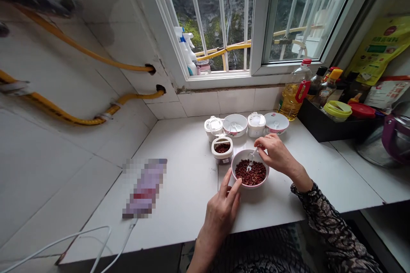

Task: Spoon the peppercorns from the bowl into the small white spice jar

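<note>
A white bowl with a pink rim (pixel 232 169) stands on the counter, holding dark red peppercorns (pixel 251 175). My left hand (pixel 222 207) grips the bowl's near left side, two fingers at its rim. Between the thumb and fingers of my right hand (pixel 278 153) is a small white spoon (pixel 253 153), its lower end down among the peppercorns. Just behind the bowl on the left, a white spice jar (pixel 221 160) has its clear lid up and similar dark red peppercorns inside.
Behind are two more white jars (pixel 211 135) (pixel 256 130) and two white bowls (pixel 236 133) (pixel 276 130), a spoon in one. An oil bottle (pixel 291 100) and a black condiment box (pixel 333 128) stand right. A blurred purple object (pixel 145 192) with a cable lies left.
</note>
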Available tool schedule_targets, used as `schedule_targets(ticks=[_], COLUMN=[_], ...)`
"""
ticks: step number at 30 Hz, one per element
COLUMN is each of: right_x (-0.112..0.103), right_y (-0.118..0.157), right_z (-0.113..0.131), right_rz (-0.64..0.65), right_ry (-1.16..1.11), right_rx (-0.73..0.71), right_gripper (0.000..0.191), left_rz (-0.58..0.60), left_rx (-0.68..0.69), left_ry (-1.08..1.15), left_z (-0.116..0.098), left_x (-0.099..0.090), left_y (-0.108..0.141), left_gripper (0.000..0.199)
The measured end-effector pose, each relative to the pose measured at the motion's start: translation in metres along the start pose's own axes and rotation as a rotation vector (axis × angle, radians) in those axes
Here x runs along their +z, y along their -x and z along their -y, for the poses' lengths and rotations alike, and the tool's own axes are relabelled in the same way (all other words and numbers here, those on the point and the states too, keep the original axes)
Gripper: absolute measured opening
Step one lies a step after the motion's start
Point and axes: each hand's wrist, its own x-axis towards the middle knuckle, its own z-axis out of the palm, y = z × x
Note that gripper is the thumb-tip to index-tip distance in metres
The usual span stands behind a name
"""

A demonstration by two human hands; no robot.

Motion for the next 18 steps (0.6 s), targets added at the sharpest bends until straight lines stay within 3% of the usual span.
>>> schedule_targets(ticks=[4, 8, 14, 18], right_x=[0.015, 0.027, 0.024, 0.021], right_y=[0.001, 0.002, 0.002, 0.002], right_z=[0.0, 0.006, 0.002, 0.002], right_rz=[0.016, 0.015, -0.036, -0.067], right_ry=[-0.006, -0.15, -0.428, -0.532], right_rx=[0.04, 0.128, 0.342, 0.383], right_gripper=[0.019, 0.02, 0.018, 0.017], left_rz=[0.001, 0.0, -0.001, 0.009], left_rx=[-0.003, -0.001, 0.002, -0.006], left_ry=[0.006, 0.003, 0.009, 0.009], left_z=[0.0, 0.0, 0.0, 0.0], left_x=[0.0, 0.0, 0.0, 0.0], left_y=[0.0, -0.001, -0.001, -0.001], left_gripper=[0.036, 0.035, 0.035, 0.035])
